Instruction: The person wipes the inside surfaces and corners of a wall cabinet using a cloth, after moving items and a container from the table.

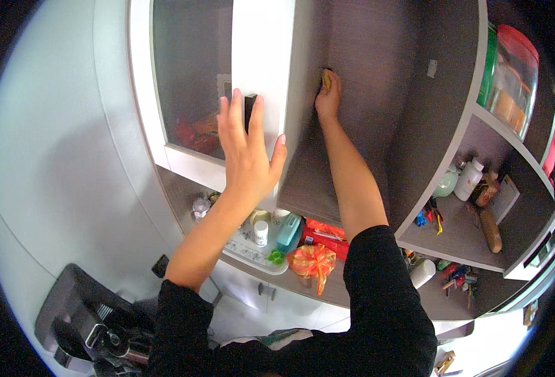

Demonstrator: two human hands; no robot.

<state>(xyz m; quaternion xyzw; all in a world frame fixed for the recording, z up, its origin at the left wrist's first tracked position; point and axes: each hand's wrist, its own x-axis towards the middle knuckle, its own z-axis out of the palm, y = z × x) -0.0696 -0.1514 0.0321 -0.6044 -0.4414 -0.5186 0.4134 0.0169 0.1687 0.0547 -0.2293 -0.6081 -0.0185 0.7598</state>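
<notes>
My right hand (329, 96) reaches deep into an open cabinet compartment (371, 52) with dark wood-grain walls. In its fingers is a small yellow wiping pad (326, 80), pressed at the corner where the left side wall meets the back panel. Whether the pad is sponge or cloth is too small to tell. My left hand (251, 151) is spread, fingers apart, over the white frame of a glass-panelled cabinet door (263, 47). Its fingers lie on either side of the black door handle (250, 110) without closing around it. Behind the glass, red items show dimly.
Below the cabinet, a patterned tray (254, 259) carries a white bottle (261, 233) and a teal-lidded container (289, 231). Beside it sits an orange-red plastic bag (312, 261). Shelves at right hold a white bottle (469, 179) and a red-lidded jar (513, 85). A black appliance (112, 334) stands lower left.
</notes>
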